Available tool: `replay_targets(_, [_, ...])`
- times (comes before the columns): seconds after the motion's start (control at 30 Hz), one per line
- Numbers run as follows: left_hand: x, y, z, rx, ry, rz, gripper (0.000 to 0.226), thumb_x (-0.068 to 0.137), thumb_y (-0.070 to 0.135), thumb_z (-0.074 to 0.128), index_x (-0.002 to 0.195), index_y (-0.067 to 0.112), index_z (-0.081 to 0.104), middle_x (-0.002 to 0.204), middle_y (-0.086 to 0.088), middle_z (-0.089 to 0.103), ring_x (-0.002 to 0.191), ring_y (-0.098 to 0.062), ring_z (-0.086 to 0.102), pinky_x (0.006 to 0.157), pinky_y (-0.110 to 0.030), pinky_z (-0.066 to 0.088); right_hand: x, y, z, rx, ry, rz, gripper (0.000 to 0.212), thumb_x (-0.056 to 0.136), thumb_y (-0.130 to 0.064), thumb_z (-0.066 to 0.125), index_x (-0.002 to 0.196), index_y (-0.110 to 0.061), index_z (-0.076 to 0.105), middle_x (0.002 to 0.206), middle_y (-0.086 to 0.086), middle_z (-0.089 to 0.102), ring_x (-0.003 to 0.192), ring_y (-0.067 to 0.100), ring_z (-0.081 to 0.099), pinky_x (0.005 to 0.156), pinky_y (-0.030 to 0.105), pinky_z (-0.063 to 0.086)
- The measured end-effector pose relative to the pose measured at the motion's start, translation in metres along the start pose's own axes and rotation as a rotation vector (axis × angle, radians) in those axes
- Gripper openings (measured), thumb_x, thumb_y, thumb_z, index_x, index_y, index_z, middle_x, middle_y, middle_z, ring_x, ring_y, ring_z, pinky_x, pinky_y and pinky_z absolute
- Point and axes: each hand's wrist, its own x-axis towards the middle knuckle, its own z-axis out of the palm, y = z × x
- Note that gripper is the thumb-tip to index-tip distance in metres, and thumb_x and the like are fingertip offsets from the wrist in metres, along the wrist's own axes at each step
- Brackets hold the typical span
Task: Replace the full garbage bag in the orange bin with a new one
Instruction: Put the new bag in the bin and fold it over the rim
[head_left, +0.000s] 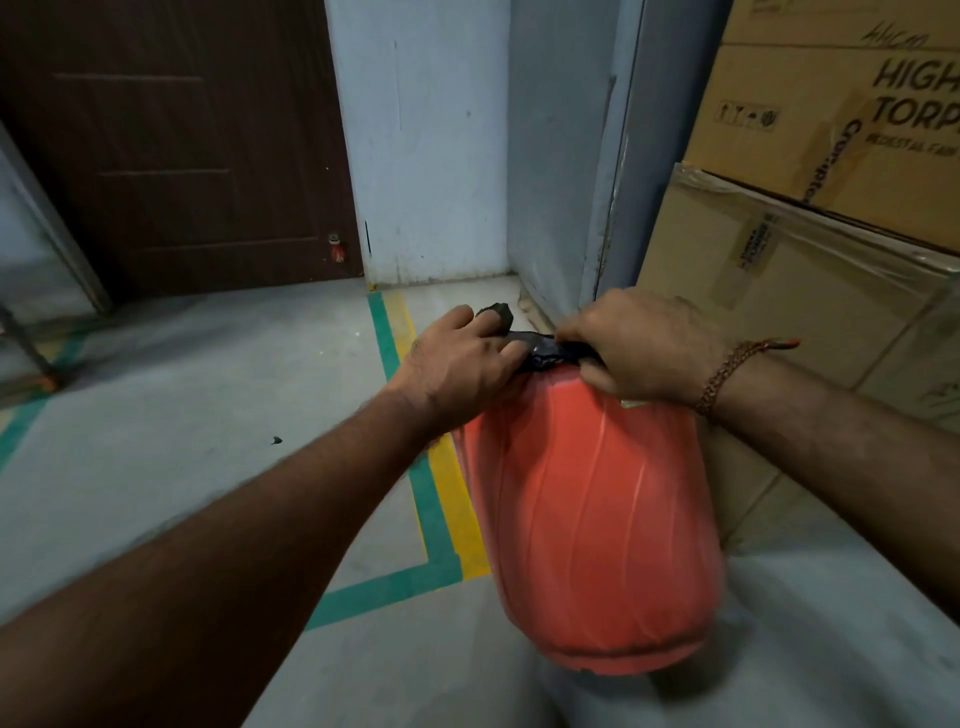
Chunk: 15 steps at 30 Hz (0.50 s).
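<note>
We see the orange bin (592, 514) tilted beside the cardboard boxes (810, 208), black garbage bag (540, 351) bunched at its top; our left hand (462, 358) and right hand (644, 345) both grip that bag

my left hand (457, 358) and right hand (641, 345) sit on the bin (592, 519) top, bag (540, 348) between them, boxes (810, 218) right, door (176, 150) beyond left.

Orange bin (592, 519) tilted (black bag (540, 347) at rim).
</note>
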Motion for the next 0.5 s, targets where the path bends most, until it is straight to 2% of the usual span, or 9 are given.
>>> replay_targets(0.1, [0.001, -0.001, 0.0, -0.06, 0.004, 0.022, 0.029, 0.1, 0.04, 0.047, 0.091, 0.019, 0.066, 0.079, 0.0, 0.073, 0.085, -0.028, 0.063, 0.069, -0.038, 0.044, -0.004, -0.009, 0.003, -0.236, 0.058, -0.046, 0.011, 0.098, -0.024, 0.05, 0.095, -0.02, 0.06, 0.08, -0.002, 0.065, 0.068, 0.024, 0.066, 0.052, 0.031, 0.035])
replay_targets(0.17, [0.001, -0.001, -0.001, -0.103, -0.021, 0.017, 0.036, 0.098, 0.046, 0.043, 0.093, 0.019, 0.066, 0.081, -0.002, 0.074, 0.077, -0.029, 0.067, 0.067, -0.035, 0.044, -0.006, -0.015, 0.008, -0.27, 0.065, -0.058, 0.015, 0.104, -0.017, 0.042, 0.099, -0.017, 0.056, 0.085, -0.001, 0.064, 0.069, 0.023, 0.066, 0.05, 0.033, 0.033])
replay_targets(0.27, [-0.007, -0.003, -0.007, -0.104, -0.053, -0.086, 0.046, 0.098, 0.058, 0.039, 0.096, 0.021, 0.066, 0.079, -0.001, 0.073, 0.064, -0.031, 0.067, 0.056, -0.03, 0.03, -0.009, -0.01, 0.013, -0.25, 0.056, -0.029, 0.014, 0.104, -0.014, 0.039, 0.101, -0.017, 0.052, 0.09, 0.001, 0.064, 0.072, 0.023, 0.067, 0.051, 0.034, 0.035])
replay_targets(0.37, [-0.018, -0.005, -0.007, -0.23, -0.127, -0.207, 0.042, 0.102, 0.058, 0.039, 0.11, 0.024, 0.062, 0.093, -0.004, 0.074, 0.077, -0.037, 0.068, 0.055, -0.032, 0.028, -0.015, 0.0, 0.02, -0.235, 0.103, 0.016, 0.01, 0.102, -0.009, 0.046, 0.109, -0.016, 0.044, 0.085, 0.005, 0.063, 0.065, 0.027, 0.066, 0.049, 0.036, 0.045])
replay_targets(0.43, [-0.021, -0.008, -0.002, -0.323, -0.178, -0.232, 0.042, 0.102, 0.056, 0.04, 0.115, 0.023, 0.062, 0.1, -0.004, 0.073, 0.084, -0.035, 0.068, 0.056, -0.034, 0.035, -0.018, 0.005, 0.026, -0.186, 0.168, 0.026, 0.03, 0.096, -0.004, 0.056, 0.114, -0.014, 0.035, 0.078, 0.008, 0.061, 0.058, 0.03, 0.063, 0.045, 0.036, 0.045])
replay_targets(0.5, [-0.021, -0.01, -0.001, -0.361, -0.174, -0.218, 0.042, 0.102, 0.055, 0.042, 0.112, 0.022, 0.066, 0.096, -0.003, 0.072, 0.082, -0.033, 0.069, 0.056, -0.034, 0.043, -0.019, 0.007, 0.028, -0.177, 0.194, 0.008, 0.029, 0.096, -0.004, 0.056, 0.114, -0.013, 0.035, 0.077, 0.009, 0.06, 0.057, 0.03, 0.061, 0.046, 0.037, 0.044])
